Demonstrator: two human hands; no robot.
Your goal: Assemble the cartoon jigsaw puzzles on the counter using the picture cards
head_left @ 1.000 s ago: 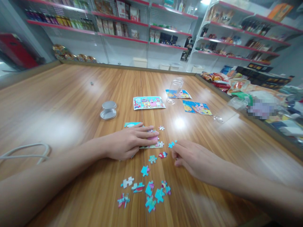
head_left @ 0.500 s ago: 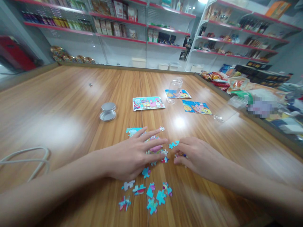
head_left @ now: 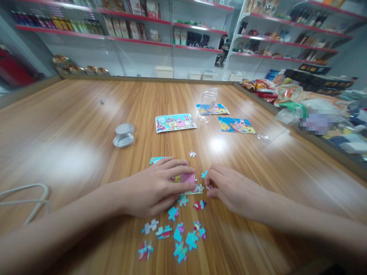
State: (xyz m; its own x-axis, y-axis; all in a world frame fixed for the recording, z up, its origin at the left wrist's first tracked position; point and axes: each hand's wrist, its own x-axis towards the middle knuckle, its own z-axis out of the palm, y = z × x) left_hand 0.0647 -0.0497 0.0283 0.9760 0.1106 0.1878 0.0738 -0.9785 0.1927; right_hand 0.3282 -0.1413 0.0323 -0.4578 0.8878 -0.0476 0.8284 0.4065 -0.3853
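My left hand (head_left: pixel 162 185) lies with fingers stretched over a partly joined jigsaw puzzle (head_left: pixel 188 178), hiding much of it; pink, yellow and light blue parts show around the fingers. Just to the right, my right hand (head_left: pixel 229 187) is closed in a pinch on a small puzzle piece (head_left: pixel 209 187), mostly hidden by the fingers. Beyond those fingertips lies a blue piece (head_left: pixel 204 174). A red, white and blue piece (head_left: pixel 200 204) sits below the puzzle, and several loose pieces, such as a turquoise one (head_left: pixel 192 240), are spread nearer to me. One pale piece (head_left: pixel 192 154) lies above.
Farther back are a cartoon picture card (head_left: pixel 176 123), two blue picture cards (head_left: pixel 236 125), a clear cup (head_left: pixel 208 101) and another clear container (head_left: pixel 275 128). Two round metal tins (head_left: pixel 123 140) stand left. A white cable (head_left: pixel 40 200) lies at the left edge. Packaged goods crowd the right.
My left hand has drawn back slightly, its fingers closer together, showing more of the puzzle. My right hand has moved left towards the puzzle's edge. The red, white and blue piece now lies lower, apart.
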